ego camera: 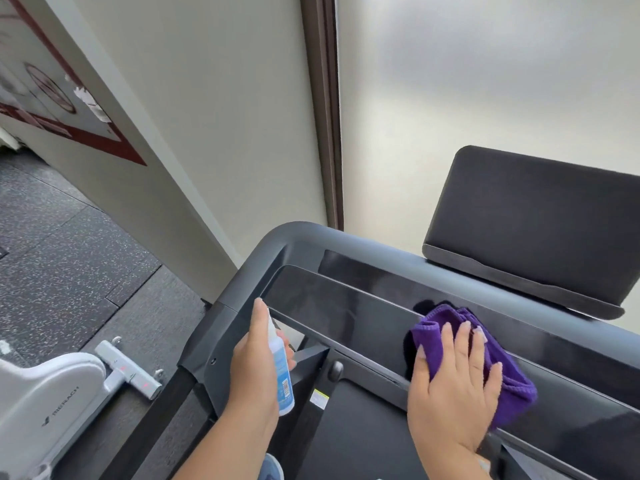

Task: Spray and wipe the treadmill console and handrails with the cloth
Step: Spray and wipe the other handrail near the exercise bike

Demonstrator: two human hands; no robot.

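Single head-worn wide-angle view, tilted, looking forward and down from close above the treadmill console (363,306). Both hands, left (256,368) and right (453,386), fill the lower frame at near range. Floor (69,258) at left, wall (214,109) straight ahead.

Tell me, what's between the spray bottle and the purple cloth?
In the head view, only bare glossy console panel lies between the spray bottle and the purple cloth; nothing rests on that stretch.
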